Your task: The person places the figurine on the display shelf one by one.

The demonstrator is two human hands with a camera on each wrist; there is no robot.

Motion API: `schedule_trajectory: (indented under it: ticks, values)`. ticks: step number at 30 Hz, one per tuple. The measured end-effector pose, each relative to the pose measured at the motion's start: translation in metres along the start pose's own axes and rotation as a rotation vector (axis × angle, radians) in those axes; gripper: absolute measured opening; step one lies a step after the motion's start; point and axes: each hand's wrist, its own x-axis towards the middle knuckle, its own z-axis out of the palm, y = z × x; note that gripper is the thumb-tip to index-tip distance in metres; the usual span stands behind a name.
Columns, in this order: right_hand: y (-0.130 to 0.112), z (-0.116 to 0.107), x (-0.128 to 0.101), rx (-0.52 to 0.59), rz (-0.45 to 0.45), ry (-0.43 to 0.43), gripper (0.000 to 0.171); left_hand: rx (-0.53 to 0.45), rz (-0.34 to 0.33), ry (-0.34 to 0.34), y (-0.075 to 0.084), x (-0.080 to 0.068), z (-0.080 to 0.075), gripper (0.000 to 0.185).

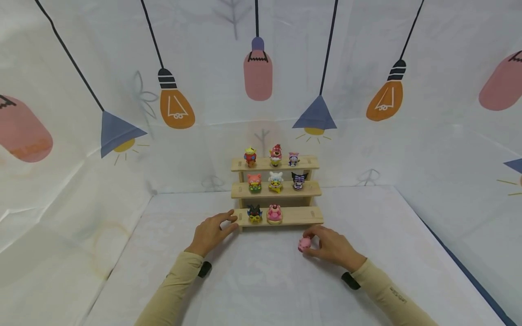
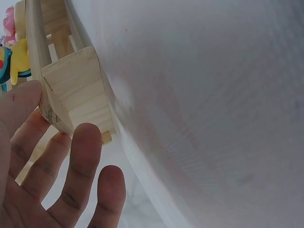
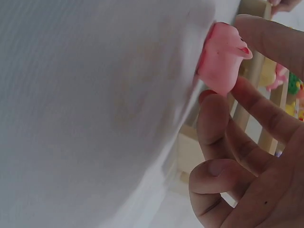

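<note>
In the head view, my right hand (image 1: 332,246) pinches a small pink pig figurine (image 1: 304,244) between thumb and fingers, in front of the stand's right part. The right wrist view shows the pig figurine (image 3: 223,59) at the white table surface; whether it touches is unclear. My left hand (image 1: 212,233) grips the left end of the lowest shelf of a three-tier wooden display stand (image 1: 299,216), thumb and forefinger at the board's corner (image 2: 54,111), other fingers loosely extended. On that shelf sit a black-eared yellow figurine (image 1: 254,214) and a pink bear-like figurine (image 1: 274,214).
The middle shelf (image 1: 265,190) holds three figurines, among them a black-and-purple one (image 1: 299,181). Three more stand on the top shelf (image 1: 261,164), including a red-and-white one (image 1: 276,155). A white cloth covers the table (image 1: 253,280); a lamp-printed sheet (image 1: 216,104) hangs behind.
</note>
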Motion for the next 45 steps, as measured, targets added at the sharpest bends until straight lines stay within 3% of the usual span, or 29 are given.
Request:
schedule_trajectory:
  ticks: [6, 22, 41, 45]
  values:
    - [-0.004, 0.005, 0.001, 0.001, -0.053, -0.003, 0.038, -0.014, 0.001, 0.002, 0.001, -0.001, 0.001, 0.030]
    - [-0.015, 0.013, 0.007, -0.027, -0.086, -0.020, 0.039, -0.018, 0.000, 0.009, -0.001, 0.000, 0.002, 0.029]
    - [-0.017, 0.007, 0.010, -0.018, -0.143, 0.075, 0.044, -0.013, -0.004, 0.009, -0.003, 0.000, 0.002, 0.030]
    - [-0.015, 0.002, 0.012, -0.004, -0.194, 0.108, 0.046, -0.012, -0.003, 0.010, -0.003, 0.000, 0.002, 0.029]
